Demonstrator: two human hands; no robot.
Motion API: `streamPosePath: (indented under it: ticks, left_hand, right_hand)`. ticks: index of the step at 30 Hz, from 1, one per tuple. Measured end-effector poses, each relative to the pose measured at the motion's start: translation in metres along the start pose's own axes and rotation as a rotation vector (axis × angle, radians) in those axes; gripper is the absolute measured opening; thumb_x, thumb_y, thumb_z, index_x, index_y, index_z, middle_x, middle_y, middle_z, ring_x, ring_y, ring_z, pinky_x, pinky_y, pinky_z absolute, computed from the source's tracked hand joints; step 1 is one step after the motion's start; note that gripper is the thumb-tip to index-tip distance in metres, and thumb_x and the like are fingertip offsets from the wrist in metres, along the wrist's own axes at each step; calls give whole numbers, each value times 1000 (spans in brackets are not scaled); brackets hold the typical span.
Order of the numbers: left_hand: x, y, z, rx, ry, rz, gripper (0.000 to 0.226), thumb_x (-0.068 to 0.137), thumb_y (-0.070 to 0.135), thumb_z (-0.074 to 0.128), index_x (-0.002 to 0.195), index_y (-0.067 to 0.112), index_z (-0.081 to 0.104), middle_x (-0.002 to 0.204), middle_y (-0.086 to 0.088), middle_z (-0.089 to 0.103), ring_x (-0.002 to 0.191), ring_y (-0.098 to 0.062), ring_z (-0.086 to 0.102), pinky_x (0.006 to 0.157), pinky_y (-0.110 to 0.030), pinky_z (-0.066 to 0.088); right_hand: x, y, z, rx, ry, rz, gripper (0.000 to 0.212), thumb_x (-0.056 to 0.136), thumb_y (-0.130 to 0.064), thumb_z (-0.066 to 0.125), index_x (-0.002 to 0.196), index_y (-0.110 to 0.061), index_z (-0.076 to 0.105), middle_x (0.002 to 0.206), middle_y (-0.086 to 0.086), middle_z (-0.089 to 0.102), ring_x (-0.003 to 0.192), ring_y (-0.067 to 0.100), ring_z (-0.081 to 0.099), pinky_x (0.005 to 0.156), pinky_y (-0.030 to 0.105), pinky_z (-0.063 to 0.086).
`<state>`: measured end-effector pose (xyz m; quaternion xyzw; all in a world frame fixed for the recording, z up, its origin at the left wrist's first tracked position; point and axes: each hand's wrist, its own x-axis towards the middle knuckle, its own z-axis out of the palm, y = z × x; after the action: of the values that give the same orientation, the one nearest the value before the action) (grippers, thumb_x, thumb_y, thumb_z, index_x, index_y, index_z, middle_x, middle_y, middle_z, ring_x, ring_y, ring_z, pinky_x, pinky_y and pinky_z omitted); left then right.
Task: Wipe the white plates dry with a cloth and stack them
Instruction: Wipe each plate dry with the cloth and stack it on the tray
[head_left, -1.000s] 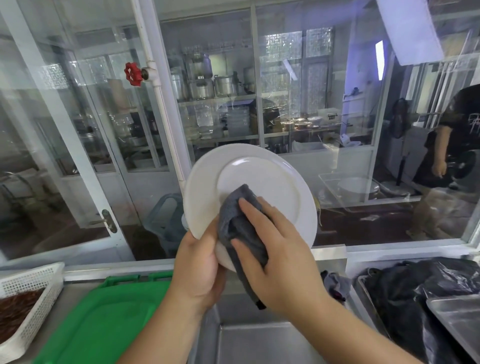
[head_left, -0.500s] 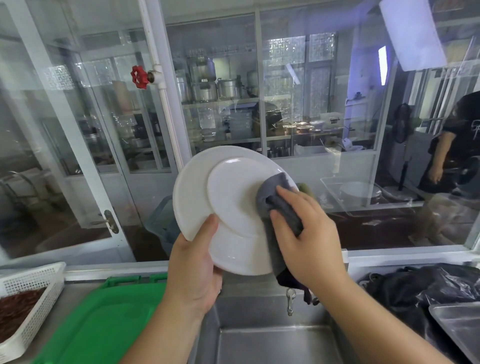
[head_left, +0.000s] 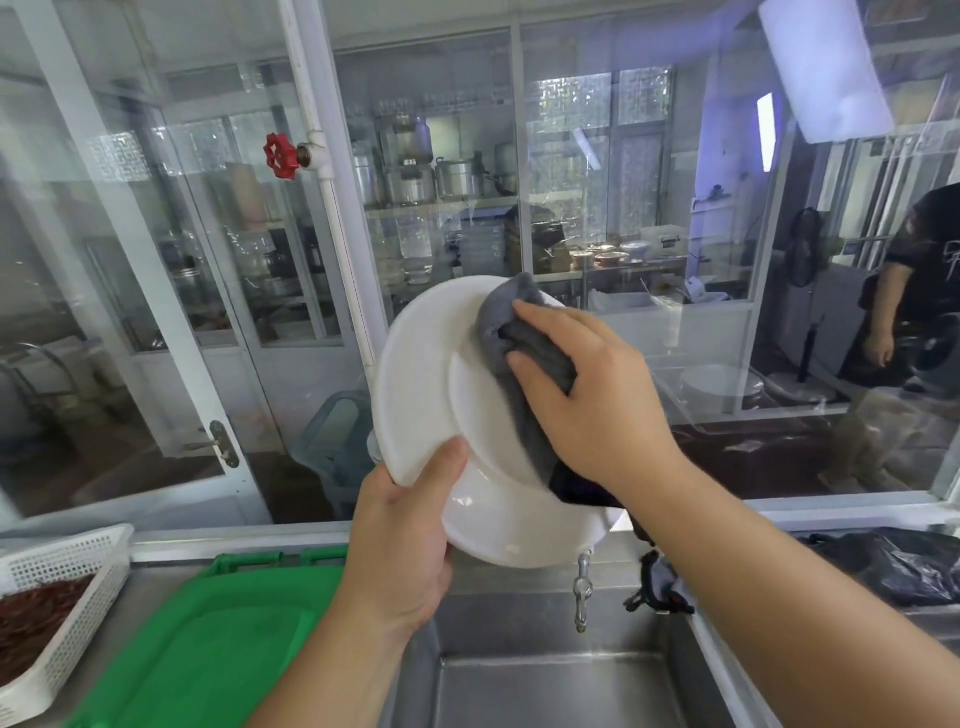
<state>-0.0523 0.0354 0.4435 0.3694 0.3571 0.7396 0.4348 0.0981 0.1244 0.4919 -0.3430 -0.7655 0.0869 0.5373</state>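
In the head view, a white plate (head_left: 431, 374) is held tilted above the sink (head_left: 550, 691), its underside turned toward the camera. It is gripped at its lower left rim by the left hand (head_left: 410, 540), whose grip is clamped on it with the thumb laid over the rim. A grey cloth (head_left: 511, 353) is pressed flat against the upper right part of the plate by the right hand (head_left: 592, 395), the fingers curled over the bunched fabric; the cloth's tail hangs below the wrist.

A stainless steel counter (head_left: 156, 571) is seen below, with a tap (head_left: 583, 592) at the sink's rear wall. A green plastic lid (head_left: 208, 649) lies on the counter left of the sink. At the far left stands a white perforated basket (head_left: 67, 613) filled with dried red chillies (head_left: 31, 618). A black plastic bag (head_left: 893, 566) lies at the right. Behind glass panels, shelves of metal pots (head_left: 441, 179) are visible, and a red valve handle (head_left: 280, 156) is fixed on a white pipe.
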Motion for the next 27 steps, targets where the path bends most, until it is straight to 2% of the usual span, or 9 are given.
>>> streamPosePath:
  ticks: [5, 7, 10, 12, 14, 19, 24, 25, 27]
  left_hand:
    - [5, 5, -4, -25, 29, 29, 27, 80, 21, 74, 101, 33, 86, 115, -7, 81, 106, -22, 78, 79, -34, 65]
    - [5, 4, -7, -17, 27, 18, 25, 83, 17, 82, 103, 31, 86, 116, -9, 81, 106, -23, 78, 77, -33, 64]
    - [6, -3, -9, -20, 22, -4, 24, 86, 16, 82, 108, 24, 85, 117, -13, 80, 107, -27, 78, 76, -32, 64]
    - [7, -7, -10, -12, 34, -9, 23, 87, 17, 79, 109, 22, 85, 117, -16, 80, 106, -29, 78, 78, -32, 63]
    - [7, -12, -12, -3, 24, -15, 27, 86, 21, 72, 110, 20, 85, 118, -18, 79, 109, -31, 77, 82, -34, 63]
    - [0, -20, -12, 48, -67, -22, 32, 89, 23, 71, 119, 21, 81, 125, -20, 76, 121, -38, 71, 104, -51, 56]
    - [-4, -18, -11, 96, -70, -46, 27, 86, 24, 71, 109, 27, 84, 116, -18, 79, 111, -35, 75, 104, -56, 55]
    - [-4, -16, -11, 103, -64, -49, 26, 85, 24, 71, 107, 27, 85, 114, -17, 80, 109, -34, 76, 104, -56, 56]
    - [-5, -14, -11, 116, -53, -40, 26, 83, 24, 71, 104, 28, 86, 111, -17, 81, 106, -32, 77, 102, -55, 57]
  right_hand:
    - [-2, 7, 0, -27, 38, 140, 47, 101, -29, 66, 147, -27, 60, 140, -6, 64, 123, 13, 58, 97, 14, 37]
    - [-17, 8, 1, -28, 52, 177, 47, 101, -31, 65, 148, -29, 58, 139, -7, 63, 122, 12, 57, 97, 16, 37]
    - [-45, 3, 6, 6, 35, 191, 48, 99, -32, 66, 147, -30, 59, 135, -11, 64, 122, 9, 58, 99, 18, 41]
    - [-62, -2, 12, 39, -8, 166, 48, 98, -32, 68, 145, -32, 60, 133, -16, 63, 123, 5, 57, 99, 13, 41]
    - [-70, -6, 16, 88, -48, 132, 48, 97, -31, 69, 145, -32, 60, 133, -18, 63, 126, 3, 56, 102, 16, 46]
    - [-46, -16, 11, 169, -107, 21, 48, 99, -26, 71, 145, -25, 61, 137, -9, 62, 127, 7, 56, 109, 19, 43]
    - [-10, -22, 5, 8, -158, -138, 48, 98, -28, 71, 145, -23, 62, 143, -3, 62, 130, 8, 51, 106, -1, 26]
    - [-2, -22, 4, -13, -154, -143, 48, 98, -31, 69, 145, -25, 62, 142, -4, 64, 127, 9, 53, 105, 2, 30]
    - [13, -20, 4, -34, -136, -113, 47, 98, -38, 66, 144, -30, 61, 138, -5, 66, 123, 13, 60, 104, 19, 45]
